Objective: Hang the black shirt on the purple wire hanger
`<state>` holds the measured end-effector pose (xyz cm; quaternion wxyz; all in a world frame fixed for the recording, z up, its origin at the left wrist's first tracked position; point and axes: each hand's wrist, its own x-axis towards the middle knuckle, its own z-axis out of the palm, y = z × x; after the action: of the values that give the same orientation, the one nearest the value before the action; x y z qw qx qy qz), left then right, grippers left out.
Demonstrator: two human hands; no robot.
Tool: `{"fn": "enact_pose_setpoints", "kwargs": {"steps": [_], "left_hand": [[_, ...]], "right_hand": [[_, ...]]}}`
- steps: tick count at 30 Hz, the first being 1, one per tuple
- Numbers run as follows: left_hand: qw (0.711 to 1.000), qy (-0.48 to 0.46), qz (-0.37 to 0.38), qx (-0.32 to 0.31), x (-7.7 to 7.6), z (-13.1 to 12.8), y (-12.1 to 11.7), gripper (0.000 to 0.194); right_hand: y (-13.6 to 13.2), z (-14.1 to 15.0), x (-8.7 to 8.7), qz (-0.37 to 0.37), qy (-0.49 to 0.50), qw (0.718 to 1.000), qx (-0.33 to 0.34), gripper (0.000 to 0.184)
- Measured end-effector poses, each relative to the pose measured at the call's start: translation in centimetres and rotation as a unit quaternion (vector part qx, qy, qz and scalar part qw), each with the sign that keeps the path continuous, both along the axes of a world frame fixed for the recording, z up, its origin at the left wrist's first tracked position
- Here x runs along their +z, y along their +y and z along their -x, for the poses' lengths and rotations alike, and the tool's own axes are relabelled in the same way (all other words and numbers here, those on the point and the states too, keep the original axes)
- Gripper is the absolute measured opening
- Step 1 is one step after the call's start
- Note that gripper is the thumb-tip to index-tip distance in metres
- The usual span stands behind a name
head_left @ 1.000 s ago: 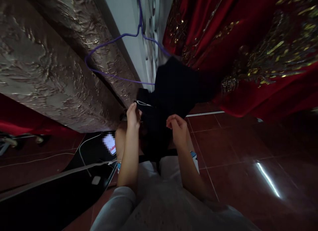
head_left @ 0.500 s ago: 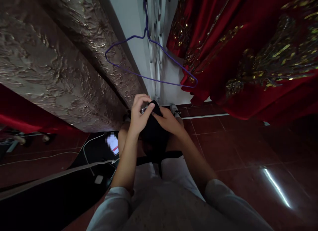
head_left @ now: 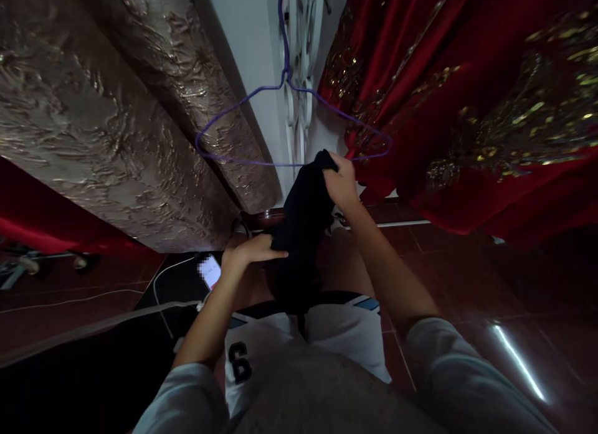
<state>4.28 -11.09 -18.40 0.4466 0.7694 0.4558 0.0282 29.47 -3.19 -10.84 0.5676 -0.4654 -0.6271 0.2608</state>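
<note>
A black cloth garment [head_left: 303, 203] is stretched between my two hands, its lower part hanging between my knees; its exact kind is hard to make out in the dim light. My right hand [head_left: 342, 182] is closed on its upper end, just below the bottom bar of a purple wire hanger [head_left: 243, 101]. Lower and to the left, my left hand [head_left: 255, 250] grips the garment's edge, thumb lying over the cloth. The hanger hangs in front of me with nothing on it.
Textured beige curtains [head_left: 116, 122] hang on the left, red sequinned cloth [head_left: 420, 110] on the right. Between them stands a white scrollwork frame [head_left: 299, 104]. A phone [head_left: 210, 271] and white cables lie on a black surface [head_left: 93, 372] at lower left. Dark red tiles [head_left: 448, 284] cover the floor.
My hands, close together before, have moved apart: the right up and to the right with the garment's end, the left down and to the left. The hanger has shifted and turned slightly.
</note>
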Motion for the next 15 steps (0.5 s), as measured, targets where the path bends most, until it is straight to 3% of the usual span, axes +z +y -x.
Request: {"fn": "enact_pose_setpoints", "kwargs": {"steps": [3,8,12,15], "left_hand": [[0.994,-0.019,-0.085,0.060,1.2,2.7,0.2,0.045],[0.937,-0.004,-0.312,0.156,8.2,5.7,1.1,0.035],[0.904,-0.031,-0.409,0.119,13.2,6.1,1.3,0.029],[0.902,-0.060,-0.421,0.078,14.5,6.4,1.1,0.021]], "right_hand": [[-1.4,-3.3,2.0,-0.031,-0.042,0.996,-0.077,0.027],[-2.7,-6.4,5.7,-0.035,-0.089,0.984,-0.147,0.039],[-3.5,-6.7,6.2,-0.023,-0.098,0.985,-0.140,0.039],[-3.7,-6.8,5.7,-0.021,-0.102,0.987,-0.126,0.037]]}}
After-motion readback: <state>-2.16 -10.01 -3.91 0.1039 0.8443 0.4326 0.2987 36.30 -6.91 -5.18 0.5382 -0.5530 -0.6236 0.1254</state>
